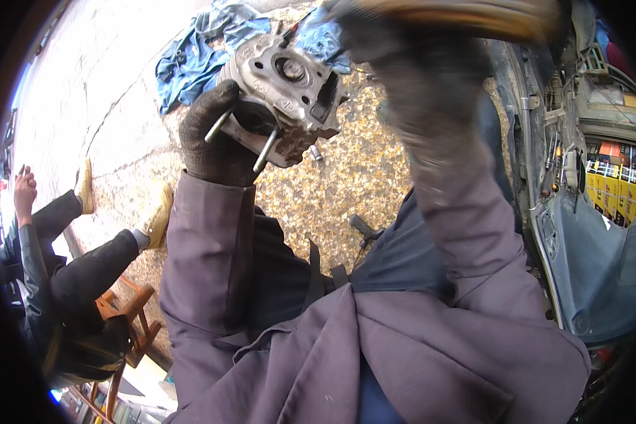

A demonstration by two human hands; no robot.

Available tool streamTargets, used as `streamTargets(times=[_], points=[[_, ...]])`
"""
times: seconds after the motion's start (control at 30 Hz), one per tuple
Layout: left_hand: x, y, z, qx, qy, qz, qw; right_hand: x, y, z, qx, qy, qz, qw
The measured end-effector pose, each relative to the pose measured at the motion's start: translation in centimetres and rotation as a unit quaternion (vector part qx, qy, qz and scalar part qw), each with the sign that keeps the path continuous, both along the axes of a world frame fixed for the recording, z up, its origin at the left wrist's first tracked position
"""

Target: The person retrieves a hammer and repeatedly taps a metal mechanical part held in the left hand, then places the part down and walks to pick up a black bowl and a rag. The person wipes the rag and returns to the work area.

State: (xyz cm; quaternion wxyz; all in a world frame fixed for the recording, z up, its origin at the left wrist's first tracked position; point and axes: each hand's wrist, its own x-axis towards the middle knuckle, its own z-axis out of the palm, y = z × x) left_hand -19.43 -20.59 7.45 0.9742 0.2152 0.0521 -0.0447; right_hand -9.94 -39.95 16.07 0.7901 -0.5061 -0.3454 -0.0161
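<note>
My left hand [208, 138], in a dark, soiled glove, is closed round the side of a grey metal engine cylinder head [279, 88]. Two bare studs [266, 150] stick out of it toward me, and its face shows a round port and several bolt holes. Higher up and to the right is my right hand [424, 67], gloved too and smeared by motion. It grips a long brown, wooden-looking handle [466, 15] that runs along the upper edge, apart from the cylinder head. The blur hides what tool this handle belongs to.
Crumpled blue cloth [191, 67] lies on the speckled ground beyond the cylinder head. A small metal cylinder [316, 152] and a black object [364, 226] lie nearer. At left, a person sits by a wooden chair [138, 304]. Vehicle panels [586, 261] and yellow boxes [611, 187] line the right.
</note>
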Motion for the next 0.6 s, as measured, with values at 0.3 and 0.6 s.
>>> streamTargets(times=[0.3,0.6], points=[[0.5,-1.1,1.5,0.042,0.065,0.077,0.994,1.3,-0.4,-1.6,-0.187,-0.224,-0.192,0.937],[0.5,-1.6,1.9,0.066,0.081,0.084,0.991,0.9,0.5,-2.2,-0.304,-0.120,-0.185,0.927]])
